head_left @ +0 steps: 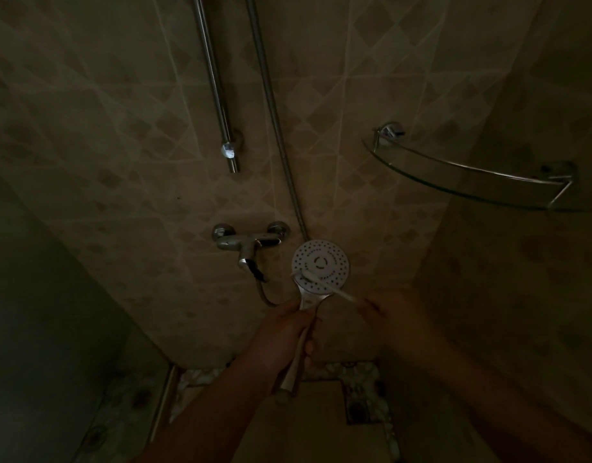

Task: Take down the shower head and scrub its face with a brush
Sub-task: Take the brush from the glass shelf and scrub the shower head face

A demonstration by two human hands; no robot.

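Observation:
The round white shower head (321, 264) is off its holder, its dotted face turned up toward me. My left hand (288, 332) grips its chrome handle from below. A thin white brush (316, 279) lies slanted across the lower part of the face, its bristle end at the left rim. My right hand (391, 315) holds the brush's far end to the right of the head; the hand is dark and blurred. The hose (271, 105) runs from the head up the wall.
A chrome mixer tap (246, 240) sits on the tiled wall just left of the head. A vertical rail (217, 88) hangs above it. A glass corner shelf (471, 182) juts out at right. A floor drain (358, 411) lies below. The room is dim.

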